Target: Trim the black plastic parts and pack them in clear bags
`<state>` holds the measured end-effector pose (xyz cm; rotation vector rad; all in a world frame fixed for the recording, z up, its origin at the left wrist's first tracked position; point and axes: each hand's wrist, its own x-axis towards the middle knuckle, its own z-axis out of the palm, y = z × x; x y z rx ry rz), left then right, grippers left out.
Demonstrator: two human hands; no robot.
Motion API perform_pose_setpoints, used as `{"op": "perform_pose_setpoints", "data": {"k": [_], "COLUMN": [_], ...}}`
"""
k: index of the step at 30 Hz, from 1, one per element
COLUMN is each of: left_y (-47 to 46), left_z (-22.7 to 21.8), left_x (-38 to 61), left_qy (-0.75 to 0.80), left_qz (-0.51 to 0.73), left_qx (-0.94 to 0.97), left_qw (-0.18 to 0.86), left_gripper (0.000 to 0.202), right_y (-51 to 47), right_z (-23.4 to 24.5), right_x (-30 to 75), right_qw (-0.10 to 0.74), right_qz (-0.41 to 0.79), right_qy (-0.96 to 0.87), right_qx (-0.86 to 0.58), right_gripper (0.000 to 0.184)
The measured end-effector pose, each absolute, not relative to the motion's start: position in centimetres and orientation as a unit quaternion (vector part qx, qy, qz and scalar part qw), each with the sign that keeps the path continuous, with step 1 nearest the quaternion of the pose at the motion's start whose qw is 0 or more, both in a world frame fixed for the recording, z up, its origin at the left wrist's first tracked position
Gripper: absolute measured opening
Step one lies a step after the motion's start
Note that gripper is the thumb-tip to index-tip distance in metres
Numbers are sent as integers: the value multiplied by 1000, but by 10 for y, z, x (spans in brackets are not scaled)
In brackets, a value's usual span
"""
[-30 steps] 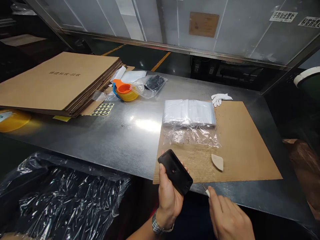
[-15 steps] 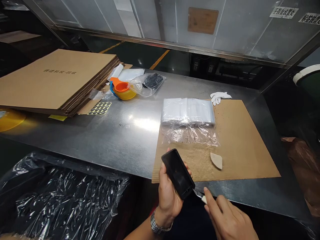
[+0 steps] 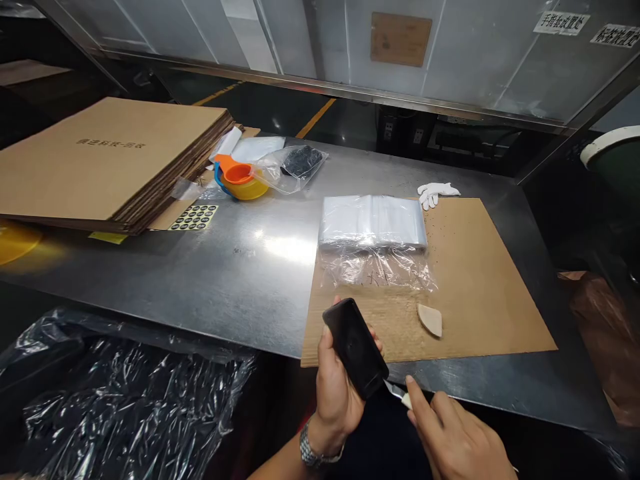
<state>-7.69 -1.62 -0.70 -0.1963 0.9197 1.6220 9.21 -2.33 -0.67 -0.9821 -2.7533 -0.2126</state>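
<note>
My left hand (image 3: 336, 390) grips a black phone-shaped case (image 3: 356, 348), held tilted just in front of the metal table's near edge. My right hand (image 3: 453, 437) is closed on a small knife (image 3: 397, 391), its forefinger along the top; the blade tip touches the case's lower right corner. Beyond them a brown cardboard sheet (image 3: 480, 280) lies on the table. On it are a beige wedge-shaped piece (image 3: 431, 319), a stack of clear plastic bags (image 3: 373, 221) and a loose crumpled bag (image 3: 377, 268).
A pile of flat cardboard sheets (image 3: 110, 160) fills the table's left. Near it sit orange and yellow bowls (image 3: 240, 180), a bagged black item (image 3: 300, 162) and a sticker sheet (image 3: 194, 217). A white glove (image 3: 436, 193) lies at the back. A black plastic-lined bin (image 3: 120, 400) stands below left.
My left hand turned the case from flat-faced to more edge-on. My right hand moved left and brought the knife blade against the case's lower corner.
</note>
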Motion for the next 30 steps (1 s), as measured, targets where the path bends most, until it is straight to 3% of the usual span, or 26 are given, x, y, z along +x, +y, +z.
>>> {"op": "perform_pose_setpoints", "data": {"k": [18, 26, 30], "left_y": [-15, -13, -14], "left_z": [-11, -12, -11], "left_x": [-74, -77, -76], "left_qy": [403, 408, 411], "left_qz": [684, 658, 658], "left_qx": [-75, -80, -78], "left_qw": [603, 628, 626], "left_gripper": [54, 53, 53], "right_y": [-21, -11, -11], "right_z": [-13, -5, -8], "right_x": [97, 94, 95], "right_qw": [117, 181, 157], "right_qz": [-118, -25, 3], "right_qy": [-927, -925, -929], "right_qx": [-336, -333, -334], "right_gripper": [29, 37, 42]}}
